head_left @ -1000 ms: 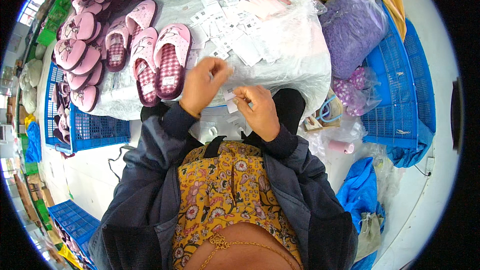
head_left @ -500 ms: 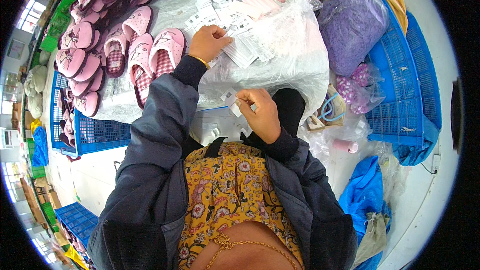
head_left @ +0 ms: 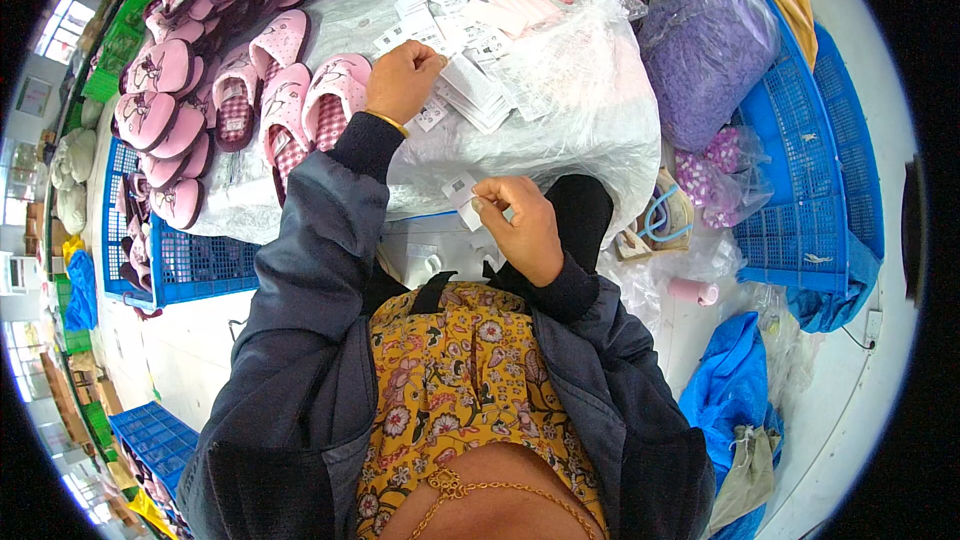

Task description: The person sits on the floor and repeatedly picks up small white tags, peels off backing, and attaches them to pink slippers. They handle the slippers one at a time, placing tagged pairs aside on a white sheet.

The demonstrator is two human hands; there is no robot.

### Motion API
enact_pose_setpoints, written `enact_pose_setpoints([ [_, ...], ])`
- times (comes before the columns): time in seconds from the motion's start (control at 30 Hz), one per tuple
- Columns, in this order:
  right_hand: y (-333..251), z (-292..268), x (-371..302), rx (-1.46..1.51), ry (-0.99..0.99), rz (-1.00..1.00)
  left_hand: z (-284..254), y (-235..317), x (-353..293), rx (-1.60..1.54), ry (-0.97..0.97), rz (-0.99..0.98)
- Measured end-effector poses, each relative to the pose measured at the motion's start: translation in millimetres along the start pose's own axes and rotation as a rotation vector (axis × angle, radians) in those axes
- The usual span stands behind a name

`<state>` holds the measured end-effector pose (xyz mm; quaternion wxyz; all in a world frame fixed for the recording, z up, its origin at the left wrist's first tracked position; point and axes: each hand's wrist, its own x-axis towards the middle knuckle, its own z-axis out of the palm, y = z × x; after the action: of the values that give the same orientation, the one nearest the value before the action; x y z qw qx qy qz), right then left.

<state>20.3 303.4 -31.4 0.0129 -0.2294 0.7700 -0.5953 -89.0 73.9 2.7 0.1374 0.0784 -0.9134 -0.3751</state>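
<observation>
A small white paper tag (head_left: 461,201) with a dark printed square is pinched between the thumb and finger of my right hand (head_left: 522,230), in front of the table's near edge. Farther off and to the left, my left hand (head_left: 402,81) is over the plastic-covered table (head_left: 430,175), its fingertips pressed together. What those fingers hold, if anything, cannot be made out. Just to their right lies a loose pile of white printed tags (head_left: 476,92). Beside my left wrist sits a pair of pink slippers (head_left: 338,83) with checked insoles.
More slippers (head_left: 160,66) crowd the table's left and far edges. Pink slips (head_left: 520,6) lie beyond the tags. Blue crates stand left (head_left: 205,265) and right (head_left: 790,175), with a purple bag (head_left: 706,50) at the right one. A blue sheet (head_left: 724,370) lies on the floor.
My left hand has shifted slightly left and away from me, off the near side of the tag pile. My right hand stays in place with its tag.
</observation>
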Motion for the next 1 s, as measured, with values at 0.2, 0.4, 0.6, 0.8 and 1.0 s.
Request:
enact_pose_setpoints([
  [0.2,-4.1,0.1,-0.3,-0.013,0.036,-0.041,-13.6,-2.3,-11.7,0.154,0.029,0.165],
  [0.4,-14.8,-5.8,12.6,-0.004,0.085,-0.104,-35.0,21.4,-48.4,-0.102,-0.038,0.178],
  [0.6,-42.4,-10.0,39.5,0.202,0.012,0.059,-42.9,40.7,-84.6,-0.264,-0.12,0.148],
  [0.8,-45.7,-2.7,48.6,0.254,0.032,0.09,-48.6,53.3,-101.0,-0.158,-0.128,0.277],
  [1.0,-41.1,-0.6,47.7,0.282,0.034,0.095,-48.3,55.7,-107.5,-0.153,-0.147,0.259],
])
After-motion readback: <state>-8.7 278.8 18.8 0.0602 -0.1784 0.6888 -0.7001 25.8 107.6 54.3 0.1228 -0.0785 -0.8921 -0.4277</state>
